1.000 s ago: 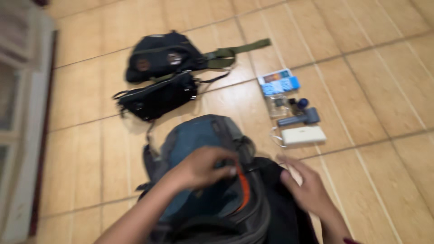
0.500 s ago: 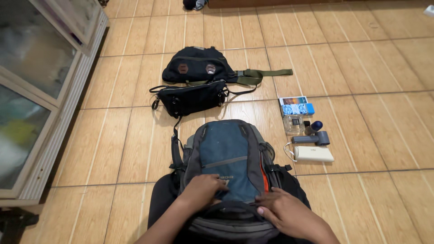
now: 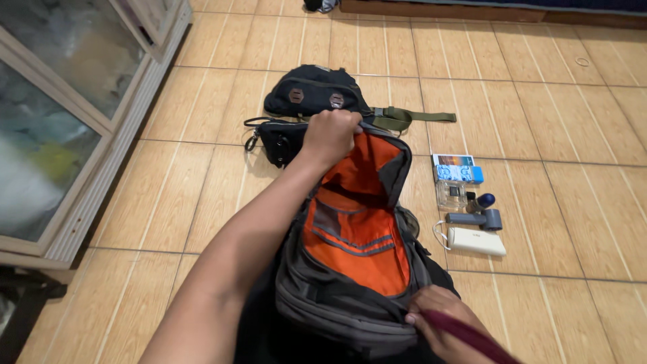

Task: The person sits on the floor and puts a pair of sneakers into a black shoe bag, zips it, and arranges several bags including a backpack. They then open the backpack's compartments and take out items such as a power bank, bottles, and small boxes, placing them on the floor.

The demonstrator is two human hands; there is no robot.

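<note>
The left hand [image 3: 330,135] is clenched on the top edge of the backpack [image 3: 350,256], holding the front flap up and away so the orange lining [image 3: 354,229] is exposed. The right hand [image 3: 441,323] grips the near lower rim of the backpack, fingers curled over the grey fabric; a dark red sleeve [image 3: 472,337] crosses it. The backpack stands on the tile floor [image 3: 552,121] directly in front of the person, its opening facing the camera. Just beyond the left hand lie two black pouches [image 3: 306,111], touching each other, with an olive strap [image 3: 411,118] running to the right. To the right of the backpack, a row of small items lies on the tiles: a blue and white box [image 3: 458,168], a clear case [image 3: 451,194], a dark blue round-topped item [image 3: 484,201], a grey tool [image 3: 475,219] and a white rectangular pack [image 3: 477,241] with a white cord. Open floor extends right of these items and left of the backpack up to a glass-fronted cabinet [image 3: 74,114] along the left edge.
</note>
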